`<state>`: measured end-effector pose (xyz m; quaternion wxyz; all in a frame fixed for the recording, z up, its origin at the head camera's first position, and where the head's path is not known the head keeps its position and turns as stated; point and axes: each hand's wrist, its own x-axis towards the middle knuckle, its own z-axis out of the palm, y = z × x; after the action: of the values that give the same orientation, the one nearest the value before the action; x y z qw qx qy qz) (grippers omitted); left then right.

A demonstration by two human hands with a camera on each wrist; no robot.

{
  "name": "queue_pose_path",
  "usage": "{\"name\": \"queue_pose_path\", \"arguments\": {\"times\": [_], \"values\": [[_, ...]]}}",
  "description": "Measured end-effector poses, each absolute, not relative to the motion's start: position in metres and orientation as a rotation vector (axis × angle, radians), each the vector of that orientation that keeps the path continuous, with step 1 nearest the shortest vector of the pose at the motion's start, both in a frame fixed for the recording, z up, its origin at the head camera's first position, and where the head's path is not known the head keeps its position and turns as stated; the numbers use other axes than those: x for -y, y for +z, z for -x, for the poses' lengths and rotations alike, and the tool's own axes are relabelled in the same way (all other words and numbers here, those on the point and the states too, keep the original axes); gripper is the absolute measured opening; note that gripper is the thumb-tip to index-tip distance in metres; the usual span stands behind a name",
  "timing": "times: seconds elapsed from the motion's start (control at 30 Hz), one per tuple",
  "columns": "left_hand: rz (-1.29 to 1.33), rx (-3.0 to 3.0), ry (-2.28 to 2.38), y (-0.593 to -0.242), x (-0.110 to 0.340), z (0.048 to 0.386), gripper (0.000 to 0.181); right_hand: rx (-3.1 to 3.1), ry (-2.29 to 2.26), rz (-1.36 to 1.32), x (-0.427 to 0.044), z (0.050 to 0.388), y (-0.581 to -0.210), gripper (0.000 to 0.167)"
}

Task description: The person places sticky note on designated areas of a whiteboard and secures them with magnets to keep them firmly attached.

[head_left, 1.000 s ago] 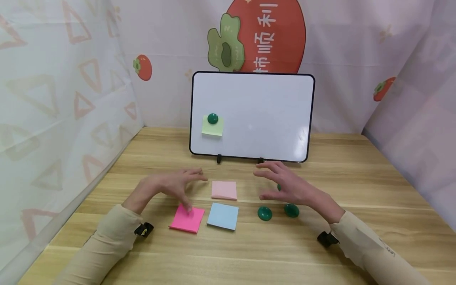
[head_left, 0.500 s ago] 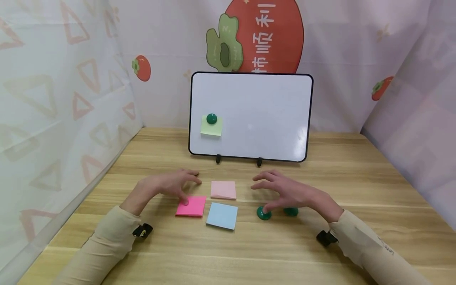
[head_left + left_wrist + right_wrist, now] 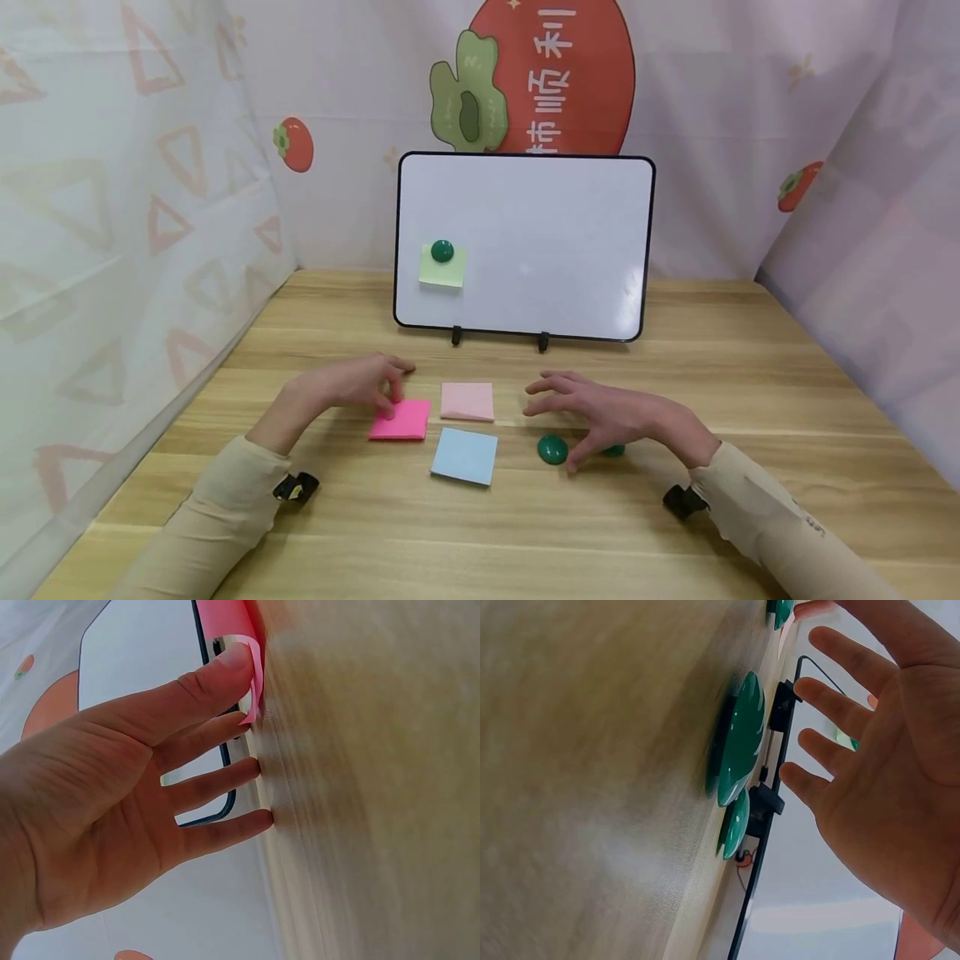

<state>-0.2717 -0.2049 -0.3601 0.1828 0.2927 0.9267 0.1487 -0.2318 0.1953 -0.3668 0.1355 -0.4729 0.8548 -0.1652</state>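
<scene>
My left hand (image 3: pixel 347 385) pinches the near-left edge of a bright pink sticky note (image 3: pixel 405 422) lying on the table. In the left wrist view the pink paper (image 3: pixel 257 682) curls up at the thumb and index finger, while the other fingers reach to the tabletop. Over the green round magnets, my right hand (image 3: pixel 618 412) hovers with spread fingers and holds nothing. One magnet (image 3: pixel 552 450) lies beside its thumb; another magnet (image 3: pixel 613 451) is partly covered by the hand. The right wrist view shows a large domed magnet (image 3: pixel 742 742) below the fingers and a smaller-looking magnet (image 3: pixel 737 825) behind it.
A pale pink sticky note (image 3: pixel 467 402) and a light blue one, the blue note (image 3: pixel 465 457), lie between the hands. Behind them a whiteboard (image 3: pixel 555 242) stands on black feet, with a green note (image 3: pixel 441 275) under a green magnet (image 3: pixel 442 251). Printed cloth (image 3: pixel 345 208) surrounds the table.
The bright pink note has slid away from me and turned straighter under my left hand, whose fingers have drawn together onto it. My right hand has lowered, its thumb coming towards me among the magnets.
</scene>
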Motion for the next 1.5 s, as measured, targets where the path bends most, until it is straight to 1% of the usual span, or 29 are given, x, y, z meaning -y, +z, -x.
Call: {"name": "queue_pose_path", "arguments": {"times": [0.13, 0.2, 0.33, 0.4, 0.6, 0.93, 1.0, 1.07, 1.5], "values": [[-0.821, -2.647, 0.380, -0.360, 0.207, 0.272, 0.010, -2.464, -0.477, 1.348, -0.196, 0.232, -0.368, 0.083], [-0.828, -2.667, 0.358, -0.359, 0.207, 0.272, 0.015, -2.464, -0.470, 1.338, -0.196, 0.232, -0.368, 0.083], [-0.805, -2.700, 0.313, -0.357, 0.205, 0.270, 0.034, -2.469, -0.456, 1.325, -0.195, 0.231, -0.368, 0.083], [-0.784, -2.704, 0.293, -0.355, 0.203, 0.267, 0.037, -2.471, -0.451, 1.322, -0.195, 0.231, -0.368, 0.083], [-0.717, -2.703, 0.235, -0.348, 0.193, 0.260, 0.019, -2.468, -0.446, 1.318, -0.195, 0.229, -0.365, 0.082], [-0.772, -2.732, 0.294, -0.357, 0.203, 0.269, 0.014, -2.462, -0.438, 1.307, -0.194, 0.230, -0.367, 0.078], [-0.793, -2.726, 0.310, -0.358, 0.206, 0.271, 0.008, -2.458, -0.441, 1.310, -0.194, 0.230, -0.366, 0.077], [-0.805, -2.721, 0.319, -0.359, 0.208, 0.274, 0.006, -2.455, -0.445, 1.314, -0.195, 0.229, -0.366, 0.077], [-0.891, -2.707, 0.373, -0.360, 0.216, 0.278, 0.027, -2.443, -0.445, 1.286, -0.195, 0.231, -0.368, 0.067]]}}
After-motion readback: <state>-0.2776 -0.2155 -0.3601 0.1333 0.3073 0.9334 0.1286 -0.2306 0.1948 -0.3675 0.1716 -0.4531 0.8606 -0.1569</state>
